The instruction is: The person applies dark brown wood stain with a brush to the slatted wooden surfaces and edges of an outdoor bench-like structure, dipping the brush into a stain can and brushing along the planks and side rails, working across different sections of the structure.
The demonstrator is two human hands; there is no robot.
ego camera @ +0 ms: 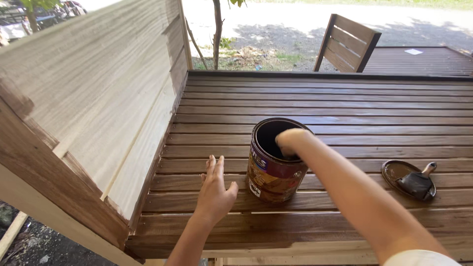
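Can (pixel 272 170) hides right hand (pixel 290 143) fingers (grip unclear); left hand (pixel 214 192) flat nearby.

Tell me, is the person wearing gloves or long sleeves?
No gloves: the left hand and right hand are bare, and so are both forearms. No rings, watch or bracelets show. Only a bit of pale, whitish short sleeve appears on the right upper arm.

One can (pixel 272 165), one lid (pixel 394 171), one brush (pixel 417 183)

2 bare forearms, no gloves/rings; white short sleeve (pixel 419 258) edge on right arm.
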